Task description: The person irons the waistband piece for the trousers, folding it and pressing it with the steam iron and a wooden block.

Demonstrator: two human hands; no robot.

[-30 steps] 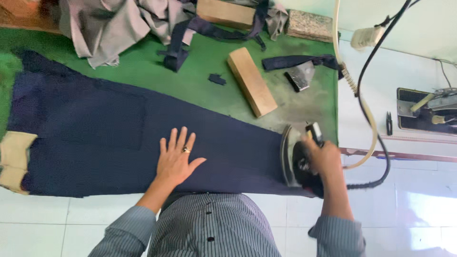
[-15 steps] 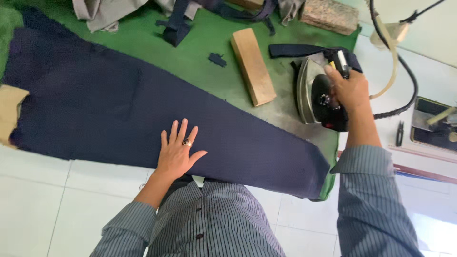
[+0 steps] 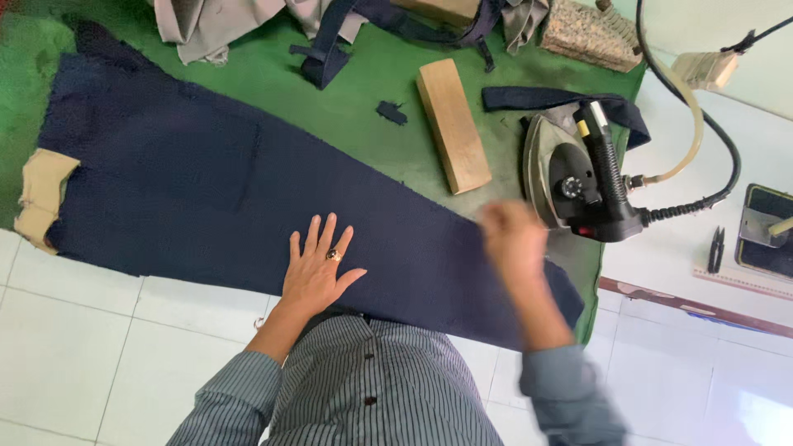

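- The right hand (image 3: 514,241) is smeared by motion blur; its fingers cannot be told apart.
- Beyond those fingers, the grey garments (image 3: 223,25) are cut off by the top edge.
- Right of the fingers, a black device (image 3: 764,230) is cropped by the frame edge.

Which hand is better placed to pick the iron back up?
Right. The right hand hovers, blurred, just beside the iron, nothing in its grip. The left hand lies flat on the navy cloth, farther from the iron.
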